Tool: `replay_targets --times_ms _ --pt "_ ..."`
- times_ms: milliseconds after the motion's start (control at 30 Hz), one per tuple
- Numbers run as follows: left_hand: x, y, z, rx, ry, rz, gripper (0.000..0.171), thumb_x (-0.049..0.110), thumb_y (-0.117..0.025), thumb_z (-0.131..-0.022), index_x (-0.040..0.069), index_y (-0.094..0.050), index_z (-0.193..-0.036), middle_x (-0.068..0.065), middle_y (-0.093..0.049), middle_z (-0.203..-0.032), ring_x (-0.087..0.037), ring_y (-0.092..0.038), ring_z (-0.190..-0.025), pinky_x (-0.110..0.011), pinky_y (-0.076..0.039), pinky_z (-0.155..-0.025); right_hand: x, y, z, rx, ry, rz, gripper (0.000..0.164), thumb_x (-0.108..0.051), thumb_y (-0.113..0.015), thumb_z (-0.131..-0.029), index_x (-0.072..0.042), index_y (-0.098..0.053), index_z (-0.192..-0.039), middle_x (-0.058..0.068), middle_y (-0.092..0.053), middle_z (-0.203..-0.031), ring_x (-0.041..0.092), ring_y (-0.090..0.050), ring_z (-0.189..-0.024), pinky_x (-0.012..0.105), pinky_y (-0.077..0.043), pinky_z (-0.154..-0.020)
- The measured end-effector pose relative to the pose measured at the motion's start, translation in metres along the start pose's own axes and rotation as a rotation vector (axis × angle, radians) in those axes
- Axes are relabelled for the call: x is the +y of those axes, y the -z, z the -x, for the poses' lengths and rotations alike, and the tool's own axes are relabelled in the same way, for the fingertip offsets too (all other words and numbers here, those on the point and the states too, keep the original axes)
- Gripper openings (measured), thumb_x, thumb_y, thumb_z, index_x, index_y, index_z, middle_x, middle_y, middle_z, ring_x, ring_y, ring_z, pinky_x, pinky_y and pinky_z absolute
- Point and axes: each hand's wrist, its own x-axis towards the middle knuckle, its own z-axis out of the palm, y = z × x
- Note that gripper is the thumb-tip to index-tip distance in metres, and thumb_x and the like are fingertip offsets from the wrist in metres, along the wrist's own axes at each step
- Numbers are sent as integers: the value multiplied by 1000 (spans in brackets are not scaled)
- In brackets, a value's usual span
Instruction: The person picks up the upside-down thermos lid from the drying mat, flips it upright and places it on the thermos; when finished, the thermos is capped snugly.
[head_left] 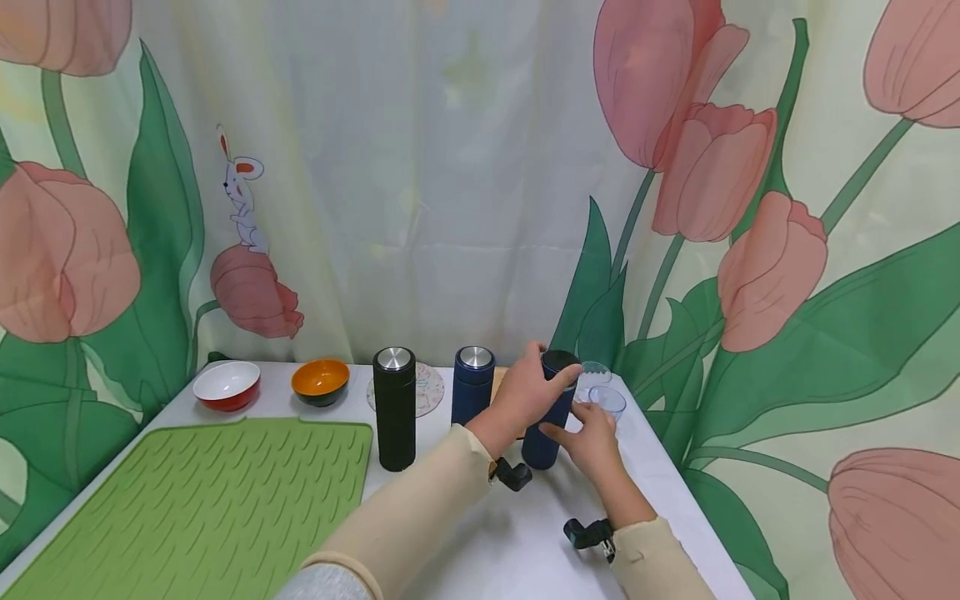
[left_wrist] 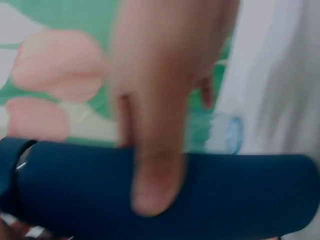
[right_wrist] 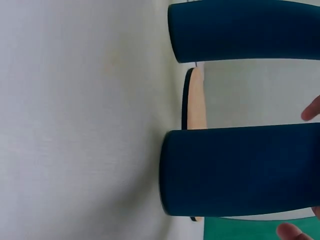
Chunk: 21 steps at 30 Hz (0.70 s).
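Observation:
A dark blue thermos flask [head_left: 542, 446] stands slightly tilted at the right of the table. My left hand [head_left: 521, 392] grips it near its dark top, thumb and fingers spread round it. Around the flask's body is my right hand [head_left: 596, 442], thumb on one side and fingers on the other. In the right wrist view, small gaps show between its fingertips [right_wrist: 311, 111] and the flask. The left wrist view shows this hand blurred, its thumb in front of the flask. To the left are a second blue thermos [head_left: 471, 396] and a black thermos [head_left: 396, 412], both with silver-topped lids.
A green ridged mat [head_left: 225, 500] covers the table's left side. Behind it stand a red-and-white bowl [head_left: 227, 385] and an orange-and-black bowl [head_left: 320, 382]. A round patterned mat [head_left: 429, 390] lies behind the black flask. Clear cups [head_left: 607, 402] stand at the right edge.

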Motion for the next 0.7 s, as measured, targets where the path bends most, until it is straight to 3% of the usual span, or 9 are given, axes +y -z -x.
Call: replay_targets --times_ms 100,200,333,467,567,700 --pt "2 -11 2 85 52 26 101 82 -68 -85 14 -33 -150 -12 -69 -94 -21 -69 -84 -35 -58 -70 2 -1 2 10 -1 -1 83 -47 -82 -92 -10 -51 -158 23 -47 -160 47 -27 -151 71 -40 -113" --pt "4 -16 1 129 48 31 94 80 -72 -84 16 -35 -142 -9 -64 -83 -19 -63 -73 -31 -53 -62 2 0 2 17 6 -2 81 -47 -82 -92 -12 -51 -158 23 -47 -161 46 -27 -151 71 -40 -113" --pt "-1 -10 0 86 10 43 79 75 -67 -91 20 -39 -139 -8 -68 -103 -18 -67 -82 -34 -58 -68 -1 1 2 9 -9 -12 84 -49 -80 -92 -11 -48 -160 24 -42 -165 46 -24 -154 72 -40 -114" --pt "-7 1 -3 -26 -41 72 69 72 -59 -98 26 -42 -147 -9 -69 -131 -24 -71 -107 -46 -62 -87 -2 3 1 7 -9 -20 85 -47 -81 -93 -9 -46 -161 26 -42 -164 47 -24 -154 72 -39 -115" --pt "-10 6 -3 -62 -76 66 61 65 -53 -105 29 -43 -153 -8 -64 -145 -28 -68 -125 -52 -58 -101 -2 2 -1 10 6 -29 86 -47 -81 -93 -8 -47 -160 27 -45 -162 48 -25 -153 73 -38 -115" --pt "-8 -2 4 -30 -39 30 84 68 -63 -98 22 -33 -161 -11 -66 -142 -28 -69 -124 -49 -59 -101 2 -1 2 10 1 -24 83 -46 -82 -93 -8 -49 -159 25 -47 -161 48 -27 -152 72 -38 -115"
